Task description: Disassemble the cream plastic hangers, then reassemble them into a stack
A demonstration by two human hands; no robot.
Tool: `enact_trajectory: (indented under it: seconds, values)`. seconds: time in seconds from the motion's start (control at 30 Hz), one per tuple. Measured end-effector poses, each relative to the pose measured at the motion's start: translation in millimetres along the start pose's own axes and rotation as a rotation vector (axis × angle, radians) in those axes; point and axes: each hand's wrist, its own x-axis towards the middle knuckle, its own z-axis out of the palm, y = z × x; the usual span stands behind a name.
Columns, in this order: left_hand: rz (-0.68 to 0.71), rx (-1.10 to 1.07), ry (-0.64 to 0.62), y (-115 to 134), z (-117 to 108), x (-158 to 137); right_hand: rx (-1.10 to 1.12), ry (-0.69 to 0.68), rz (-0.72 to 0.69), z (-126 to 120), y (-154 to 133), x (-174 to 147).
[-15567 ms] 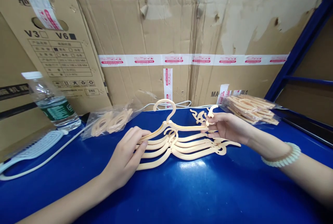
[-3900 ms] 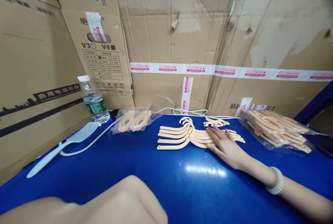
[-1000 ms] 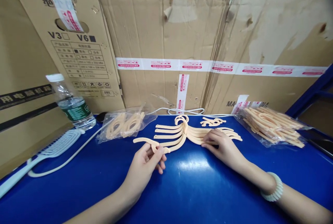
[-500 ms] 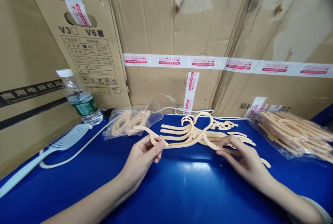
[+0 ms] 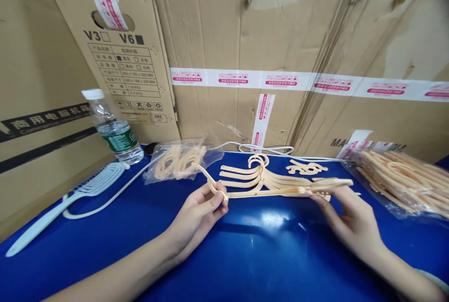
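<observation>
Between my hands is a beige plastic clothes hanger (image 5: pixel 266 193), turned nearly edge-on above the blue tabletop. My left hand (image 5: pixel 206 206) is closed, pinching its left end together with a thin curved beige piece (image 5: pixel 201 171) that sticks up and to the left. My right hand (image 5: pixel 345 213) is closed on the hanger's right part, thumb below and fingers partly hidden behind it. Just behind lies a fanned stack of similar hangers (image 5: pixel 242 176), hooks toward the back. Small curved beige pieces (image 5: pixel 307 168) lie to the right of those hooks.
A clear bag of beige ring-shaped parts (image 5: pixel 171 164) lies back left, near a water bottle (image 5: pixel 121 138) and a pale hairbrush (image 5: pixel 80 199). A bag of hangers (image 5: pixel 403 180) is at the right. Cardboard boxes (image 5: pixel 224 21) wall off the back; a white cable (image 5: pixel 112 204) runs along the table (image 5: pixel 252 260).
The hanger has turned from showing its hook upright to nearly edge-on. My right hand has shifted its grip a little to the right; my left hand keeps its pinch. The view has shifted slightly.
</observation>
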Motion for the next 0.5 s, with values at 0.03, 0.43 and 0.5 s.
enact_trajectory:
  seconds: [0.03, 0.43, 0.5]
  values:
    - [-0.016, -0.015, -0.013, -0.4, 0.7, -1.0, 0.007, -0.006, 0.010, 0.1, -0.5, -0.7]
    - [-0.095, -0.059, -0.100, -4.2, 3.2, -8.7, 0.000, 0.002, -0.011, -0.5, -9.0, -3.8]
    - [-0.091, -0.045, -0.076, -4.5, 3.1, -8.7, -0.001, 0.022, -0.016, -0.5, -9.7, -4.7]
